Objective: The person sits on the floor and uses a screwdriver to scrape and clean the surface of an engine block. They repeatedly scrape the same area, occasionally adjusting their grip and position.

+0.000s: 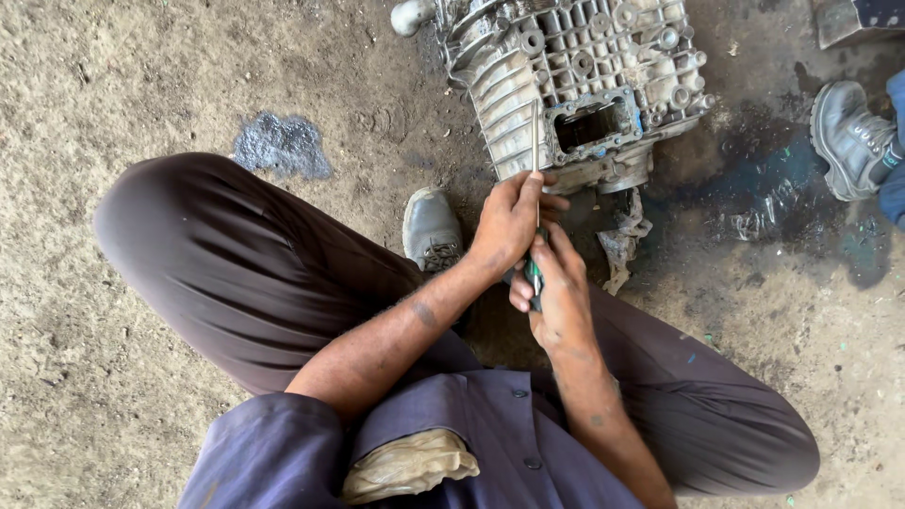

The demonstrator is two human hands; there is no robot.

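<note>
Scanning from the left, I see a grey stain [281, 144] on the dirt floor [104, 283], well apart from the work. Next comes my bent left knee [203, 250] in dark trousers, then my grey shoe [431, 229], planted just beside the near edge of the casting.

My left hand [507, 221] is closed around the lower part of the screwdriver [535, 179] shaft, fingers wrapped tight. My right hand [558, 292] sits directly below it, curled shut on the tool's green and dark handle. The shaft stands nearly upright in the view, and its tip lies over the ribbed aluminium gearbox housing [575, 85], close to the left edge of a rectangular opening [592, 124]. I cannot tell whether the tip is seated in anything there.

A crumpled rag [624, 240] lies against the housing's near edge, just right of my hands. Further right, a dark oily patch [773, 188] spreads over the ground, and another person's grey boot [851, 139] stands at its far side.

Hazards, as I judge them: with both hands bearing on one slim shaft, a slip off the casting could drive the tip across the ribs or let my knuckles strike the housing edge. Greasy skin on the shaft would make such a slip likelier. The oily ground could also let a foot slide.
</note>
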